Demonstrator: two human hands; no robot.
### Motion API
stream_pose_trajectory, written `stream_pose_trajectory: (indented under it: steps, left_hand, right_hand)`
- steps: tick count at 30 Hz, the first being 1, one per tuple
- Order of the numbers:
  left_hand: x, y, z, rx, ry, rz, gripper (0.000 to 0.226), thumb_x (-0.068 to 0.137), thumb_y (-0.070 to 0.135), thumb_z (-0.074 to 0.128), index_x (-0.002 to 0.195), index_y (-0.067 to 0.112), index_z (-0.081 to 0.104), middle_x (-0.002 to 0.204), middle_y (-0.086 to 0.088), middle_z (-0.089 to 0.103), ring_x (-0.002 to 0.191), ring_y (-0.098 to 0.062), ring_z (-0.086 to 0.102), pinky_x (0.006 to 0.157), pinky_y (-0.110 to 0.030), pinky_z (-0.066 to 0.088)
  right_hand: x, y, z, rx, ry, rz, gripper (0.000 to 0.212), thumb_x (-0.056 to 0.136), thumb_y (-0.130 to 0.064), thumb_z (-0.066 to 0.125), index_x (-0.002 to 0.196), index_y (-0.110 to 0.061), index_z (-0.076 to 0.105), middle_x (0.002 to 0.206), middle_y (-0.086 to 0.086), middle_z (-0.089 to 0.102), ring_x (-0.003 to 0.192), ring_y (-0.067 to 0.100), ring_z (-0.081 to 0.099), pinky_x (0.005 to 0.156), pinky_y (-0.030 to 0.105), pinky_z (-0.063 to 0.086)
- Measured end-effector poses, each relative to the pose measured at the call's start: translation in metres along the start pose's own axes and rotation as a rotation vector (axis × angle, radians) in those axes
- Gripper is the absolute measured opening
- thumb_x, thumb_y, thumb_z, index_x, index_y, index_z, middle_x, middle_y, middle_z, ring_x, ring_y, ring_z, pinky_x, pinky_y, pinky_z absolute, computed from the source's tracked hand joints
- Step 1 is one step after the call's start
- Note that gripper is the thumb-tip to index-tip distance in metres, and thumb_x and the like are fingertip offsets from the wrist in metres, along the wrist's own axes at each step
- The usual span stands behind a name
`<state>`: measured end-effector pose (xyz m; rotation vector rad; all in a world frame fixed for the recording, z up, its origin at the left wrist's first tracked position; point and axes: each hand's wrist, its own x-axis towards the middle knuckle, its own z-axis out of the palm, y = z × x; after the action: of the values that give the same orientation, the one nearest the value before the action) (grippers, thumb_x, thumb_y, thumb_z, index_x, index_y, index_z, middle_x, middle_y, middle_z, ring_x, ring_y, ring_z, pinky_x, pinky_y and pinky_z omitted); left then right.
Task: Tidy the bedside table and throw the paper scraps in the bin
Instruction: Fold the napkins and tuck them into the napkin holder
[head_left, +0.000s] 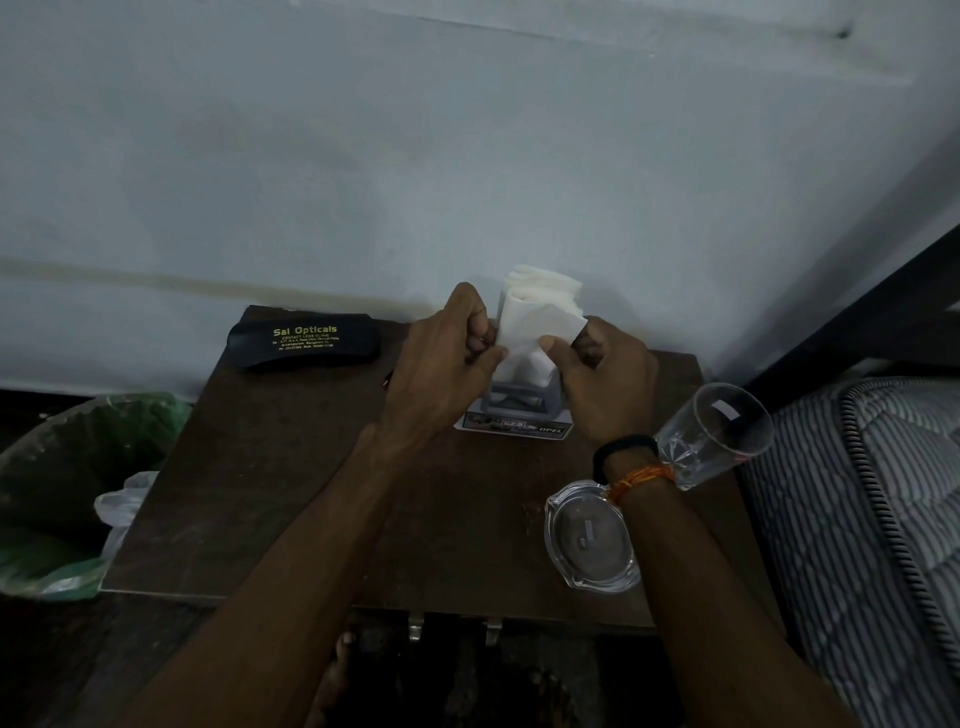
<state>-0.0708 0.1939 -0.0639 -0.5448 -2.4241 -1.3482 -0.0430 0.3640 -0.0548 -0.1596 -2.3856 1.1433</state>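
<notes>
On the dark brown bedside table (270, 483) a grey napkin holder (519, 402) stands near the wall, with white paper napkins (535, 317) sticking up out of it. My left hand (447, 358) pinches the left edge of the front napkin with curled fingers. My right hand (602, 374) pinches its right edge between thumb and fingers. The bin (62, 488), lined with a green bag, stands on the floor left of the table.
A black spectacle case (306, 338) lies at the table's back left. A glass ashtray (587, 535) and a clear drinking glass (711, 441) stand at the right. A striped mattress (872, 509) borders the table on the right. A white plastic bag (122, 509) hangs by the bin.
</notes>
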Motion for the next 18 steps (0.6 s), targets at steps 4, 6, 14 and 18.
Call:
stream_pose_trajectory:
  steps: [4, 6, 14, 18]
  left_hand:
    - [0.000, 0.000, -0.001, -0.027, 0.007, -0.019, 0.032, 0.082, 0.013, 0.075, 0.086, 0.012, 0.044, 0.072, -0.003, 0.062, 0.064, -0.017, 0.061, 0.062, -0.043, 0.055]
    - [-0.001, -0.001, 0.000, -0.029, -0.005, -0.023, 0.031, 0.082, 0.013, 0.075, 0.086, 0.012, 0.044, 0.073, -0.002, 0.063, 0.065, -0.017, 0.061, 0.062, -0.043, 0.055]
    - [-0.001, -0.002, 0.001, -0.027, -0.031, -0.054, 0.035, 0.079, 0.015, 0.078, 0.087, 0.013, 0.043, 0.075, -0.002, 0.062, 0.065, -0.017, 0.060, 0.062, -0.043, 0.054]
    - [-0.001, 0.000, -0.002, 0.015, -0.003, -0.024, 0.037, 0.076, 0.022, 0.078, 0.092, 0.013, 0.046, 0.086, -0.001, 0.059, 0.076, -0.018, 0.056, 0.063, -0.043, 0.051]
  right_hand:
    - [0.001, 0.000, 0.000, 0.002, -0.001, -0.009, 0.014, 0.084, -0.024, 0.074, 0.093, -0.013, 0.074, 0.084, 0.003, 0.074, 0.075, 0.012, 0.067, 0.065, 0.012, 0.047]
    - [0.001, 0.001, 0.000, 0.001, -0.009, 0.000, 0.014, 0.084, -0.023, 0.075, 0.093, -0.012, 0.075, 0.084, 0.004, 0.074, 0.074, 0.011, 0.066, 0.064, 0.009, 0.046]
    - [0.000, -0.004, -0.003, 0.002, -0.015, 0.041, 0.023, 0.078, -0.022, 0.079, 0.099, -0.017, 0.071, 0.081, -0.008, 0.068, 0.072, 0.006, 0.065, 0.067, 0.020, 0.056]
    - [-0.003, -0.013, -0.008, -0.013, 0.063, 0.024, 0.040, 0.076, -0.013, 0.074, 0.114, -0.021, 0.064, 0.094, -0.005, 0.070, 0.081, 0.011, 0.067, 0.075, 0.026, 0.057]
